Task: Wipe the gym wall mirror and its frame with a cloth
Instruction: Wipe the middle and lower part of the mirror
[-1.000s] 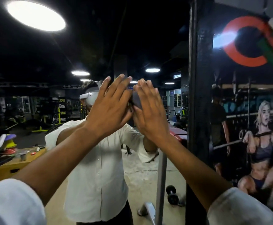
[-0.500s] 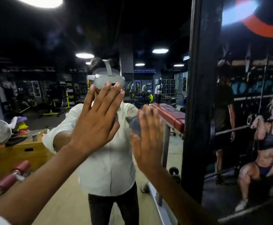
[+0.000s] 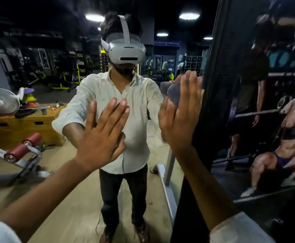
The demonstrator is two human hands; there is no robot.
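Observation:
The wall mirror [image 3: 59, 172] fills the left and middle of the head view and reflects a person in a white shirt and headset. Its black frame [image 3: 211, 71] runs as a vertical strip on the right. My left hand [image 3: 102, 137] lies flat on the glass with straight, spread fingers. My right hand [image 3: 180, 116] presses a dark grey cloth [image 3: 173, 95] against the glass right beside the frame, fingers straight over it. Most of the cloth is hidden under the palm.
A gym poster wall [image 3: 269, 102] stands right of the frame. Reflected in the glass are a yellow wooden box [image 3: 20, 127] with a fan, a bench with red rollers [image 3: 22, 148] and a metal bench leg [image 3: 167, 176].
Both hands have slid down the glass. The right hand with the cloth has moved right, up to the frame. The view has tilted downward.

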